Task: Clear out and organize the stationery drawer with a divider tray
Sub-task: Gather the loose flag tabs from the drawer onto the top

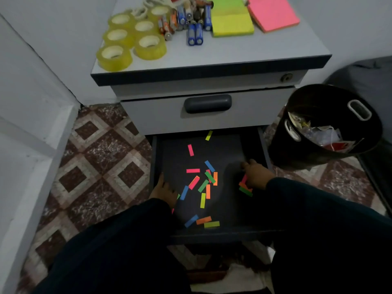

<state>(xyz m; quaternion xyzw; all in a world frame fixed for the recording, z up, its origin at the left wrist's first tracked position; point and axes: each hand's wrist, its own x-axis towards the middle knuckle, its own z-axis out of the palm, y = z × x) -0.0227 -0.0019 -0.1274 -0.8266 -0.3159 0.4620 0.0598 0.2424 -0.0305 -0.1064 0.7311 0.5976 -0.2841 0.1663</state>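
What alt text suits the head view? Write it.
Both hands, left hand and right hand, reach into an open dark drawer strewn with coloured paper flags; tape rolls, batteries and sticky notes sit on the cabinet top.

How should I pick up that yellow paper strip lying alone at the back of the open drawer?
The yellow strip lies flat on the drawer floor, so there is no edge to grip. Come from above, press a fingertip on one short end, slide or peel it up, then pinch.

Person, two arms in view: long dark sleeves, navy-black, plain, unmarked, reaching to wrists. Left hand (164, 190) bare. Right hand (255, 174) bare.
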